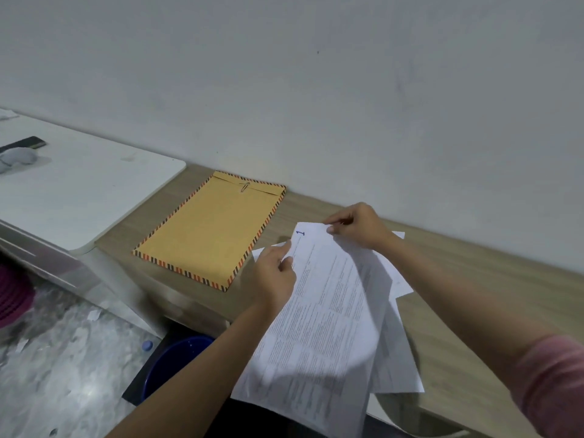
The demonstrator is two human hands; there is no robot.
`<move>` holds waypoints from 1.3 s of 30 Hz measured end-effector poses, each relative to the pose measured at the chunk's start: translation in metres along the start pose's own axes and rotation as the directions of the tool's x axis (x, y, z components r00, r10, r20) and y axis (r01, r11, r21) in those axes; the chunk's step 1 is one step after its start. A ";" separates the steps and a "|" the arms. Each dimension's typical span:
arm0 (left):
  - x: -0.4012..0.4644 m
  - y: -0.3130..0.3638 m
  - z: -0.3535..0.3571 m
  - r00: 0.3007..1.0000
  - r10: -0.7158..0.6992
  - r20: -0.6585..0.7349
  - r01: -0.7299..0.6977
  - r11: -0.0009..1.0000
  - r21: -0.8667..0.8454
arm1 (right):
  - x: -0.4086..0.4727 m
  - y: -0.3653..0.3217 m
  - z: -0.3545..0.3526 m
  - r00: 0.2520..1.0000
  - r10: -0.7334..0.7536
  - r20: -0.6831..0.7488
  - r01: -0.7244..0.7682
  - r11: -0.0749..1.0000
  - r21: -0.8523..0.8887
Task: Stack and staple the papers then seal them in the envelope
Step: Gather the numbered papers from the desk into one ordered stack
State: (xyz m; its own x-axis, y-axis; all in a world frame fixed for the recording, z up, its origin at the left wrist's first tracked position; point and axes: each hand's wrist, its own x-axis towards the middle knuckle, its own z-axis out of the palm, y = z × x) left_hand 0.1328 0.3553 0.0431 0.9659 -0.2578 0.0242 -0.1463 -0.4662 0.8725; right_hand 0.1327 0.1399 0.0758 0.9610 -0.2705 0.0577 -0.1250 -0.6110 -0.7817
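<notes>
A white printed sheet [319, 317] marked with a blue "1" at its top is held up over the wooden desk [474, 311]. My left hand [278, 276] pinches its left edge and my right hand [360, 227] pinches its top right corner. More white sheets [395, 352] lie fanned out beneath it on the desk. To the left, a brown envelope [210, 232] with a striped border lies flat, and a paper clip [244, 186] sits on its flap. No stapler is in view.
A white tabletop [79, 191] stands at the left with a dark flat object [23, 143] and a grey thing [17, 158] on it. Below the desk edge is a blue bucket [177, 358] on a speckled floor. A plain wall [316, 90] runs behind the desk.
</notes>
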 end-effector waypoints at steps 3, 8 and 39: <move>0.000 0.029 0.000 0.999 0.034 -0.030 -0.036 0.997 -0.067 | -0.008 -0.009 -0.017 0.999 0.000 -0.037 0.004 0.994 0.108; 0.002 0.050 0.011 0.997 0.065 -0.032 -0.069 0.982 -0.177 | -0.028 -0.016 -0.043 0.994 0.040 -0.100 -0.010 0.959 0.285; -0.014 0.083 0.055 0.971 0.240 0.018 -0.225 0.931 -0.289 | -0.105 -0.024 -0.086 0.942 0.088 -0.324 -0.060 0.994 0.096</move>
State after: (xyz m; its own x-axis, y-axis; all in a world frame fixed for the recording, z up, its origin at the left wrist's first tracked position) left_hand 0.0948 0.2736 0.0884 0.8986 -0.3771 0.2242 -0.2915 -0.1312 0.9475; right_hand 0.0135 0.1190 0.1423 0.8140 -0.5500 0.1870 -0.1578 -0.5192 -0.8400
